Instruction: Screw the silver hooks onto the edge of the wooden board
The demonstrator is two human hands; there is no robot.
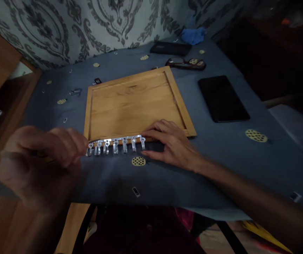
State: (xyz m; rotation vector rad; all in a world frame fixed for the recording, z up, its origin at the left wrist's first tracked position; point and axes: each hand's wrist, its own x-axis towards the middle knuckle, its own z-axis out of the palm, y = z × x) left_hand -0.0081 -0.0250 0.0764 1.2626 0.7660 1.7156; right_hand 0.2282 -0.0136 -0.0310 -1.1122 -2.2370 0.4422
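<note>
A wooden board [133, 109] with a raised rim lies on the cloth-covered table. Along its near edge runs a silvery metal hook rail [116, 141] with several curved hooks pointing toward me. My right hand [171, 144] grips the rail's right end, fingers above and thumb below the last hook. At the left end, my left hand [43, 155] is raised close to the camera and blurred by motion. Its fingers are curled closed, their tips by the leftmost hook; whatever they hold is hidden.
A black tablet or phone [223, 99] lies right of the board. Behind are glasses [185, 63], a dark flat case [170, 48] and a blue cloth [193, 35]. Small metal hooks [75, 92] lie to the left. A patterned wall covering [101, 24] borders the table [109, 180].
</note>
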